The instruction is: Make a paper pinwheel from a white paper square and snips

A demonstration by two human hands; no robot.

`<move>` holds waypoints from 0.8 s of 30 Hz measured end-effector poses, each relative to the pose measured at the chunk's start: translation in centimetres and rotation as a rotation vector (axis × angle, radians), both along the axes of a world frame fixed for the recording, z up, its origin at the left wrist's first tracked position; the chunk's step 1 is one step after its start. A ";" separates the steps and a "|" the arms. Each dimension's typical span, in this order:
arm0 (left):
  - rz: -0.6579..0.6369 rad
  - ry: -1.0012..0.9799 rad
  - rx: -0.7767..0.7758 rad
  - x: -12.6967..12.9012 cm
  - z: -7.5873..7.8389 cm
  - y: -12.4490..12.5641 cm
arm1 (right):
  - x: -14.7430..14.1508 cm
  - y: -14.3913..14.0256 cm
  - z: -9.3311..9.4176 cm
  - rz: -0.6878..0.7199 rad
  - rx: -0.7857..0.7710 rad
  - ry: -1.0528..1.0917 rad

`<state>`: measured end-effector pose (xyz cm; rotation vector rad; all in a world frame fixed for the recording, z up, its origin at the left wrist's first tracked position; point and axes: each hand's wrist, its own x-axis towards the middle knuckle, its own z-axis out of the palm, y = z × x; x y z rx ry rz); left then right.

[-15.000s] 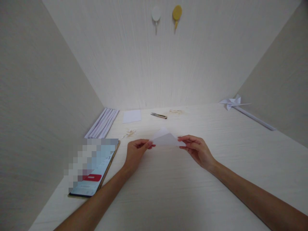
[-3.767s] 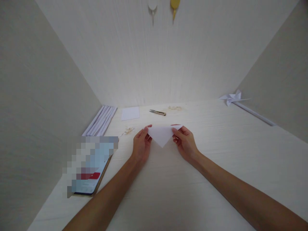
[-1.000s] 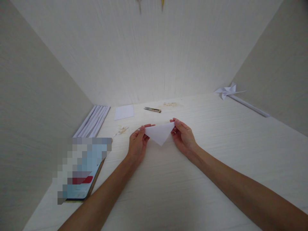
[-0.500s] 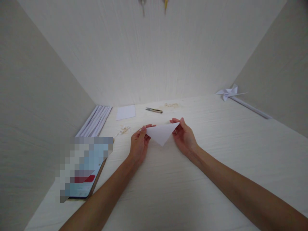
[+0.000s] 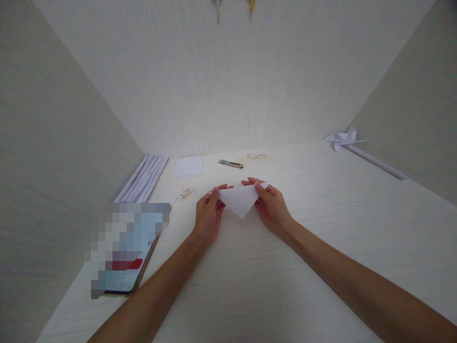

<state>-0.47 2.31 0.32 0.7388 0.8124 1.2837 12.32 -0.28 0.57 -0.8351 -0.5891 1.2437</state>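
Observation:
A white sheet of paper, folded into a triangle with its point toward me, is held up between my hands above the table. My left hand pinches its left corner, thumb on top and fingers behind. At the other end my right hand grips the paper near the right corner, its thumb pressed on the face and its fingers underneath. A small tip of paper sticks out past the right thumb.
Thread snips and a square paper sheet lie beyond my hands, near two small piles of bits. Rolled paper sticks and a phone are on the left. A paper pinwheel lies far right.
My right hand has shifted inward along the paper's top edge, its thumb now flat on the face instead of at the corner tip. The left hand keeps its hold.

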 end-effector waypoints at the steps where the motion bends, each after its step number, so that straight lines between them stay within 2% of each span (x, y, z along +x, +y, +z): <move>1: -0.001 0.000 -0.003 0.0 0.0 0.0 | 0.0 0.0 -0.1 -0.001 -0.001 -0.003; 24: -0.075 0.017 0.005 0.1 0.1 -0.2 | 0.5 0.4 -0.5 -0.056 -0.001 0.123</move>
